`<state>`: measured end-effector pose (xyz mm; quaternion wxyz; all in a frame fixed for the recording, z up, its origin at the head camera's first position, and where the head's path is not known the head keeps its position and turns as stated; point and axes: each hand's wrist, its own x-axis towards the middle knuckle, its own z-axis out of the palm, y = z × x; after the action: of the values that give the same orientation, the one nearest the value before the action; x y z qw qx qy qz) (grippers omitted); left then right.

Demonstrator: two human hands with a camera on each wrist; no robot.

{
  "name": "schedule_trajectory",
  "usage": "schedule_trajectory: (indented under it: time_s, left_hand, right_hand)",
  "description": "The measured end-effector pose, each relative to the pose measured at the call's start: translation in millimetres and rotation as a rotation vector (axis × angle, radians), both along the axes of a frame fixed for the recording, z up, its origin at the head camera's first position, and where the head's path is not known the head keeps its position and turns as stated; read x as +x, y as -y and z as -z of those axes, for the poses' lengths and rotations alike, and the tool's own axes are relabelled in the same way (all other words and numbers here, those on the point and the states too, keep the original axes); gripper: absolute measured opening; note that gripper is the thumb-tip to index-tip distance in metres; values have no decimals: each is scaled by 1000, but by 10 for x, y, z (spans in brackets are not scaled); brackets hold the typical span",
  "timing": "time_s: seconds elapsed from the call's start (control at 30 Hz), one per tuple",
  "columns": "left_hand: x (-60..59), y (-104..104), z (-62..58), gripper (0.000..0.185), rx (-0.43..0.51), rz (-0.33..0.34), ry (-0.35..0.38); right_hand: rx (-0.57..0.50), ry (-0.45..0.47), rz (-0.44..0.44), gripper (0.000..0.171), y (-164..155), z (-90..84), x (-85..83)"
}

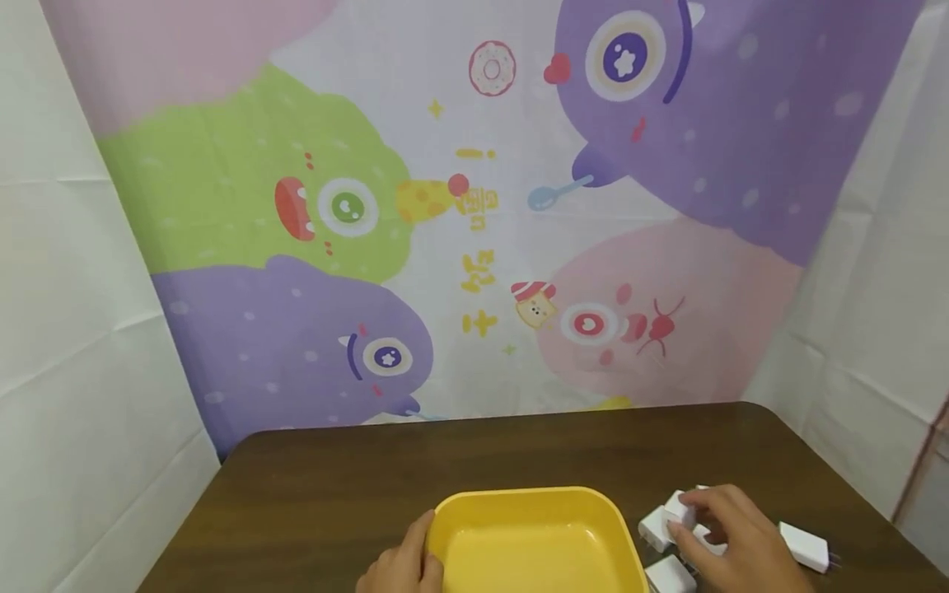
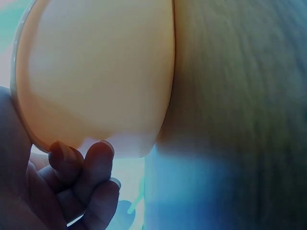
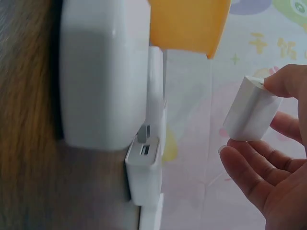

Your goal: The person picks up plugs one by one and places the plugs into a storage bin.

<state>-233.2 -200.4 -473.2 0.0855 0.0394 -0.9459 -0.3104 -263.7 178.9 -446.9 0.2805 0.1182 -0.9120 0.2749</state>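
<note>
A yellow plastic tray (image 1: 534, 556) with raised walls stands at the front of the table. My left hand (image 1: 404, 564) grips its left side near the far corner; the left wrist view shows the fingertips (image 2: 98, 153) bent against the outer wall. Off the tray's right side, my right hand (image 1: 741, 539) pinches a white charger plug (image 3: 252, 110) between thumb and fingers, held up off the tabletop in the right wrist view. Several more white chargers (image 1: 670, 574) lie beneath and around that hand, partly hidden by it. One charger (image 3: 146, 167) shows its USB port.
Apart from the cluster, one white charger (image 1: 804, 546) with its prongs pointing right lies by the right hand. The dark wooden table (image 1: 356, 473) backs onto a cartoon-printed curtain (image 1: 474, 371); white sheets (image 1: 81, 371) hang at both sides.
</note>
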Motion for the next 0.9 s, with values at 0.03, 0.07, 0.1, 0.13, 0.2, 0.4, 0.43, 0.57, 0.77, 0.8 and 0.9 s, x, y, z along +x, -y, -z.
schedule_trajectory:
  time_s: [0.03, 0.07, 0.1, 0.13, 0.2, 0.4, 0.43, 0.57, 0.77, 0.8, 0.9]
  left_hand:
    - [2, -10, -13, 46, -7, -11, -4]
    - [5, -17, -24, 46, -12, -20, -8]
    - [7, -24, -33, 46, -17, -28, -9]
    - [9, -28, -42, 46, -21, -32, -8]
    - [12, -33, -52, 46, -29, -38, -8]
    - [24, -39, -50, 46, -32, -39, -6]
    - [26, -38, -50, 46, -32, -38, -4]
    - [28, -34, -53, 47, -18, -25, 1]
    - [30, -33, -58, 47, -18, -29, 1]
    - [31, -32, -59, 46, -21, -32, -1]
    - [36, -29, -61, 46, -24, -35, -2]
  right_hand:
    - [4, -7, -19, 36, 14, -21, -10]
    - [9, -2, -33, 35, 28, -43, -13]
    - [13, 7, -44, 34, 42, -66, -15]
    - [18, 26, -49, 33, 55, -90, -15]
    - [18, 47, -64, 31, 78, -137, -12]
    - [-6, 27, -169, 28, 131, -211, 3]
    - [-2, 27, -181, 28, 142, -219, 3]
    - [16, 39, -228, 28, 174, -229, -3]
    - [24, 74, -277, 27, 219, -229, -20]
    - [21, 81, -289, 27, 230, -232, -21]
    - [24, 76, -331, 26, 269, -238, -34]
